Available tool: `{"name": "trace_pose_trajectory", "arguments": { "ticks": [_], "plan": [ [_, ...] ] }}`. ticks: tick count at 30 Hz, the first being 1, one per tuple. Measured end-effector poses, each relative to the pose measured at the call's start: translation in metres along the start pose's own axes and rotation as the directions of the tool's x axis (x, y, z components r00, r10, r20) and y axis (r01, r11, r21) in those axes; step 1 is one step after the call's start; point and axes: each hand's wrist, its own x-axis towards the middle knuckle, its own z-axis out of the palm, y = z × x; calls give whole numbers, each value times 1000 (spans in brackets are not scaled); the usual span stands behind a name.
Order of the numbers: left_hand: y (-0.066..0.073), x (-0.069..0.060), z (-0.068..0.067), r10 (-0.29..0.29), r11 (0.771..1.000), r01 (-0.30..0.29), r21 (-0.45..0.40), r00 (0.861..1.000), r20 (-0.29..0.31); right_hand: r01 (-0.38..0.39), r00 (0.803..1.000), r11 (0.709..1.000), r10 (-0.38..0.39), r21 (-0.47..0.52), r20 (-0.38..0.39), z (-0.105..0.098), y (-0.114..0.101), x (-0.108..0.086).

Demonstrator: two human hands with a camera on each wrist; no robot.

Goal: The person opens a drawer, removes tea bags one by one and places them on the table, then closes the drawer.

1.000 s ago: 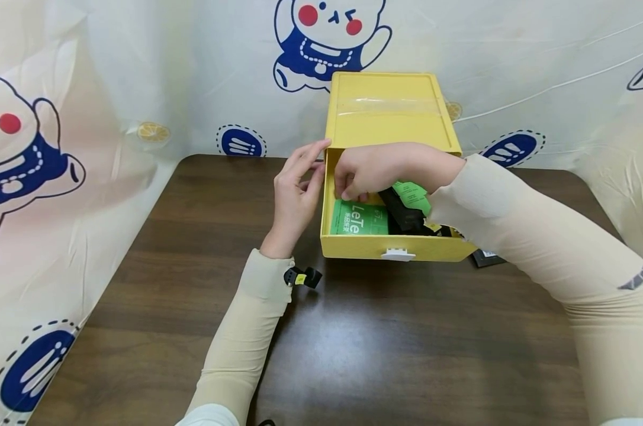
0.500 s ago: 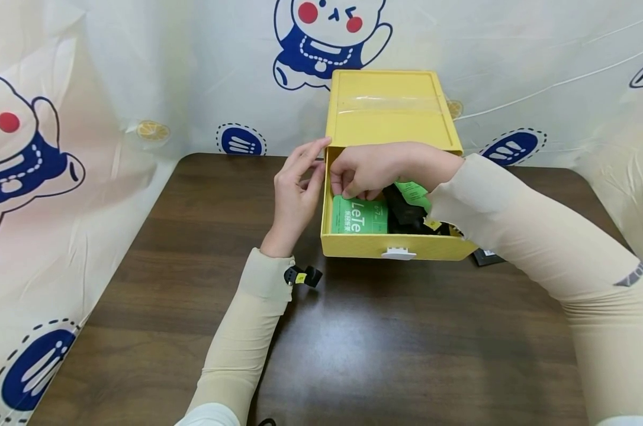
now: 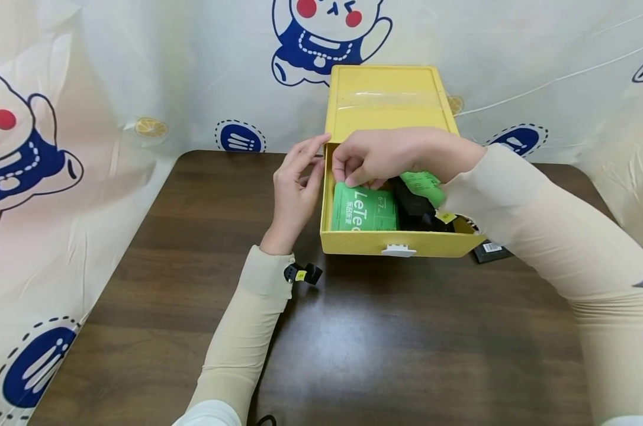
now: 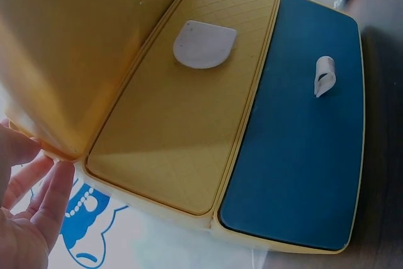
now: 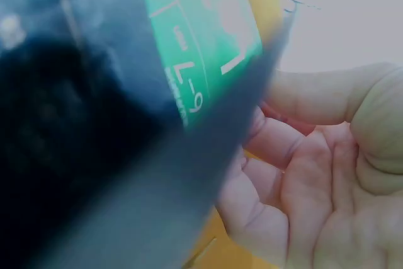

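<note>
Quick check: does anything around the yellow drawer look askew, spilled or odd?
In the left wrist view, the curled tab on the blue panel looks odd: the white tab on the neighbouring yellow panel lies flat. A dark item also lies on the table, outside the yellow drawer. I see no spill.

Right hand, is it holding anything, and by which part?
Yes: the right hand pinches the green packet by its far edge, near the corner on the person's left.
</note>
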Motion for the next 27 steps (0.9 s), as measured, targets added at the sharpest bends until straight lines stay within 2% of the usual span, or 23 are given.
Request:
{"name": "trace_pose_trajectory", "arguments": {
  "ticks": [10,14,24,27],
  "plan": [
    [0,0,1,13,1000,-13,-4,1000,-7,17,994,990,-1,139,-113,-11,-3,-21],
    [0,0,1,24,1000,-24,-3,1000,-11,33,988,988,-9,152,-153,-12,-3,-25],
    [-1,0,1,3,1000,-3,-6,1000,-12,99,953,979,-41,181,-299,-19,-3,-39],
    [-1,0,1,13,1000,-13,0,1000,-16,129,939,966,-46,224,-342,-24,1,-43]
  ]
}}
